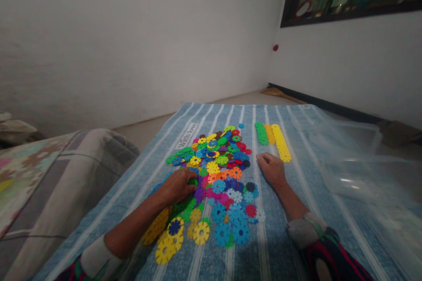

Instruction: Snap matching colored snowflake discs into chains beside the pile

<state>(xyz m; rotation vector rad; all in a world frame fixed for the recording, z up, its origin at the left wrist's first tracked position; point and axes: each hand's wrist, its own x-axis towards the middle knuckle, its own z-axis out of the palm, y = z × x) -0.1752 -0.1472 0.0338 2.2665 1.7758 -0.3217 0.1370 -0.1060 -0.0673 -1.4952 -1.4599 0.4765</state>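
Note:
A spread pile of colourful notched plastic snowflake discs (212, 167) lies on the striped cloth in front of me. My left hand (178, 185) rests over the pile's left side, with thumb and fingers curled around a green disc (194, 181). Beside the pile's right edge, my right hand (272, 169) is closed, its knuckles up; whatever may be in it is hidden. Just beyond it lie neat rows of overlapping discs: a green row (261, 134), an orange row (269, 134) and a yellow row (281, 143). Larger yellow discs (165, 248) lie nearest me.
The blue and white striped cloth (125, 224) covers the table. Clear plastic containers (349, 138) stand along the right side. To the left is a fabric-covered seat or bed (99, 162). A white wall (148, 44) rises behind the table.

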